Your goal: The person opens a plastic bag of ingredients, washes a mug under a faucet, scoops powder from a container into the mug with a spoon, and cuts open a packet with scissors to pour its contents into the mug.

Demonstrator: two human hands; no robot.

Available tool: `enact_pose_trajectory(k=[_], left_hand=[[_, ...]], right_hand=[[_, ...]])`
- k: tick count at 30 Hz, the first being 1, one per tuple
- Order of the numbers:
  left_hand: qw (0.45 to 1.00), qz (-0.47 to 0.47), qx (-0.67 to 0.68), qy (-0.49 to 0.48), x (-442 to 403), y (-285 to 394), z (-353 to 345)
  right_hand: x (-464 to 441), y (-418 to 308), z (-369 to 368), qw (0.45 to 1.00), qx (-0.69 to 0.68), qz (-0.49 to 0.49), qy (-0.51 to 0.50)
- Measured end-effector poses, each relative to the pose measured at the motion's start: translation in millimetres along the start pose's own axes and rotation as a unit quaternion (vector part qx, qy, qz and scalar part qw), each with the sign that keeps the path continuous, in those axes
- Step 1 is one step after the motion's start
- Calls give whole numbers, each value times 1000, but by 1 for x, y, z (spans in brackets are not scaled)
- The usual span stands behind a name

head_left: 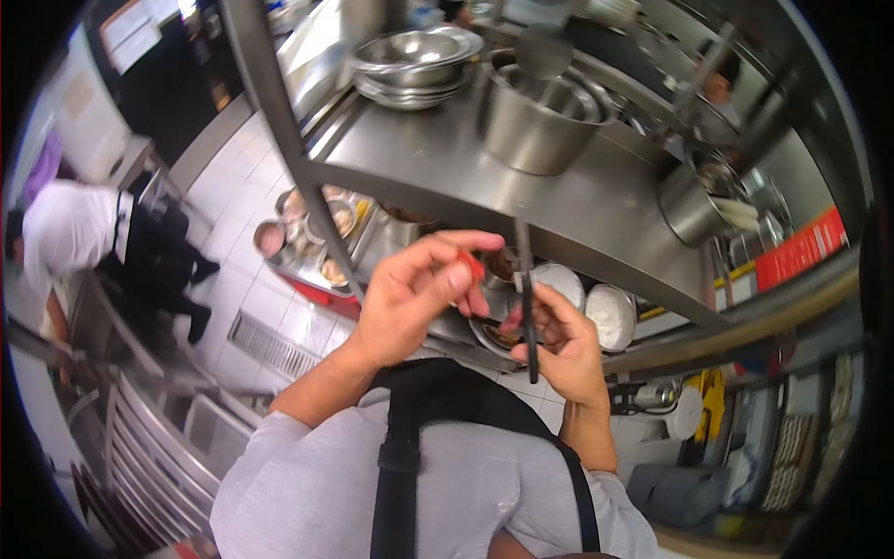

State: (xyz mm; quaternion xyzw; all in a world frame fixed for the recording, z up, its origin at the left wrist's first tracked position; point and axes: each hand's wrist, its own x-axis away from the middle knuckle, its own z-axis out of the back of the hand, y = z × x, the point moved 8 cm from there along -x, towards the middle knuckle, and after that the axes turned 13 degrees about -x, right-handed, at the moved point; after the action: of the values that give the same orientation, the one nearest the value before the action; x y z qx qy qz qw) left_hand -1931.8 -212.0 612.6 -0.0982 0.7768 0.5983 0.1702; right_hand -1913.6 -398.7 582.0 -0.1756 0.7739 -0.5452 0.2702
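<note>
Between the thumb and forefinger of my left hand (424,289) is a small red thing (471,267), too small to name; the other fingers are partly spread. My right hand (563,349) holds a pair of scissors or a similar tool with a black handle (530,335), its metal blade (522,242) pointing up and away from me. Both hands are raised in front of my chest, a short way apart. Behind them, bowls and round containers of food stand on a lower shelf, partly hidden by my hands.
A steel shelf (400,158) with stacked bowls (414,65) and a large pot (540,121) spans the front. Its upright post (270,93) stands at the left. Farther left, a person (84,224) bends over. Another person (722,93) is beyond the shelf at the right.
</note>
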Motion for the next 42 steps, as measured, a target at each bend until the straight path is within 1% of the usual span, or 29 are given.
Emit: enact_pose_trajectory(k=[1,2,3,5,10,14,16,18,20,24,26,27,28,29,30,32,33,36,37,39,40,41,42], left_hand=[[997,-5,-28,77,5,-4,22],[991,2,-58,118,10,-5,36],[988,26,-57,139,15,-8,46],[987,13,-72,144,23,-8,55],[984,27,-99,146,34,2,66],[979,47,-134,143,47,3,77],[978,39,-128,159,57,5,86],[975,22,-119,186,68,11,99],[969,-1,-104,223,81,20,116],[944,-56,-134,295,109,37,152],[936,-50,-147,316,125,42,170],[932,-47,-153,326,133,43,178],[929,-73,-139,336,140,44,186],[923,-79,-141,348,148,44,192],[919,-84,-142,358,155,45,197],[910,-84,-147,377,165,41,208],[895,-86,-164,406,170,42,216],[852,-89,-203,475,183,41,239],[841,-107,-183,497,186,45,246],[836,-163,-176,494,187,56,257],[839,-195,-146,487,185,57,262],[833,-202,-152,492,182,59,263],[808,-123,-226,530,184,59,268]], right_hand=[[-3,-3,-2,999,19,28,-12],[-6,-8,-5,996,65,55,-14],[-11,-9,-6,990,114,75,-30],[-20,-17,-23,965,245,75,-50],[-35,-15,-43,953,287,57,-74],[-43,-12,-62,950,291,50,-103],[-49,-9,-74,944,301,44,-124],[-60,-10,-92,932,322,44,-158],[-73,-11,-114,925,321,68,-192],[-99,-3,-157,908,329,86,-245],[-110,1,-179,900,329,82,-275],[-113,6,-187,889,345,72,-292],[-117,11,-194,877,361,64,-309],[-119,17,-200,865,378,55,-325],[-119,18,-207,856,382,75,-340],[-119,7,-210,857,376,109,-336],[-117,-3,-208,858,374,123,-329],[-103,-46,-179,883,353,114,-290],[-95,-68,-164,873,392,123,-265],[-82,-108,-116,866,448,116,-189],[-70,-132,-81,861,479,105,-135],[-60,-155,-51,850,511,96,-83],[-50,-180,-28,834,543,99,-32]])
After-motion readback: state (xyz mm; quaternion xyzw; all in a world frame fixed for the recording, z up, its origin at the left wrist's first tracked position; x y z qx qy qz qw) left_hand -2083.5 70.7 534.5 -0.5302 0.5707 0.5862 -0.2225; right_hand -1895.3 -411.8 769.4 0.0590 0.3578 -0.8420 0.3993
